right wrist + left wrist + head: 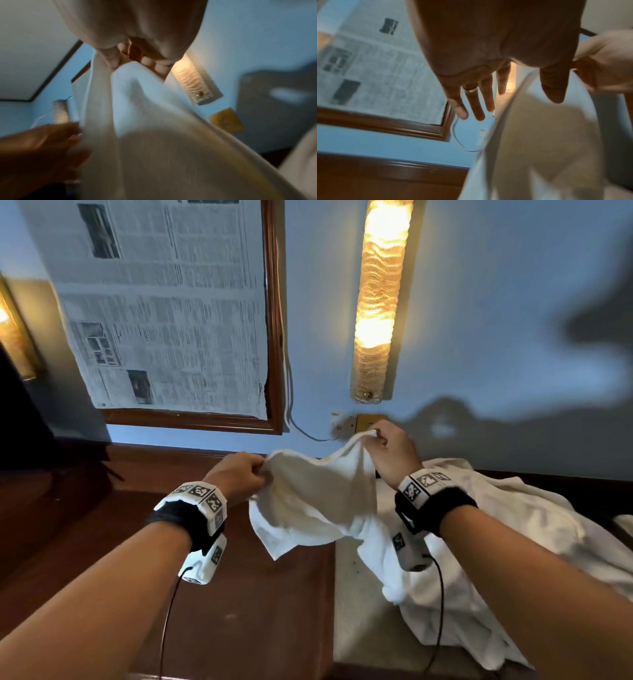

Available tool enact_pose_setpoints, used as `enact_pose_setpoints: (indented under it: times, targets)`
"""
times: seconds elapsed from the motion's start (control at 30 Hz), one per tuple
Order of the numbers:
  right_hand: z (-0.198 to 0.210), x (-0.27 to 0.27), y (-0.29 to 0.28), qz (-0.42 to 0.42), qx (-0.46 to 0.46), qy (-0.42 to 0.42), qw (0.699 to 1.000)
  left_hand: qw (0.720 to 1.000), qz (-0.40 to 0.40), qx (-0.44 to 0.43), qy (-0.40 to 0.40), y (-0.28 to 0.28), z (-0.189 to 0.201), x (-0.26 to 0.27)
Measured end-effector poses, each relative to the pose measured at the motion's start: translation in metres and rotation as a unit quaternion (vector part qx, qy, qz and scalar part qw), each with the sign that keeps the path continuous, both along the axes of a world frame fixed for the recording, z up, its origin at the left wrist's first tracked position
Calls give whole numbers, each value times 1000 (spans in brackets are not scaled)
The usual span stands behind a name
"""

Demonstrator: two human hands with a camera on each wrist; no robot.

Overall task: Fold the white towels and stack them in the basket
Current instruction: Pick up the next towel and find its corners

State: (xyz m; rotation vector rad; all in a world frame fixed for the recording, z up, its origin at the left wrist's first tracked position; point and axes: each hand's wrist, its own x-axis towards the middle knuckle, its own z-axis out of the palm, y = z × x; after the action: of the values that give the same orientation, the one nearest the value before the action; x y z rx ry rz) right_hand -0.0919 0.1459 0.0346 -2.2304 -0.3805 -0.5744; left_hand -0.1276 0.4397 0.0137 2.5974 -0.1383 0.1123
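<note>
Two hands: one white towel held up between them above the desk, its top edge sagging from one grip to the other.
Left hand: in the head view the fingers are bunched on the towel's left corner; the left wrist view shows three fingers straight and spread, with the cloth caught between forefinger and thumb beside them.
Right hand: fingers curled and pinching the right corner, held higher than the left.
Towel in hand: unfolded, its lower part drooping below the fingers; whether it touches the desk cannot be told.
Pile of white cloth: heaped loose on the desk beneath and to the right of the right hand's fingers, none of it folded.
Basket: not in view in any picture.
Progress: judged early; no folded towel shows anywhere, the held one is only being spread by its corners, and the pile waits.
Left to do: fold this towel, then the heap, then stack all in the basket.
</note>
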Motion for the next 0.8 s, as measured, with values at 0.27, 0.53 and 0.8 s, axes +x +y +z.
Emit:
enact_pose_setpoints:
  times: [0.27, 0.53, 0.8]
  targets:
    - [18, -6, 50, 122, -56, -56, 989, 930, -78, -347, -91, -80, -1, 8]
    - [10, 14, 5, 120, -123, -18, 985, 934, -44, -313, -165, -98, 38, 29]
    - [21, 54, -11, 121, -78, -16, 989, 965, -106, -241, 3, -93, 45, 46]
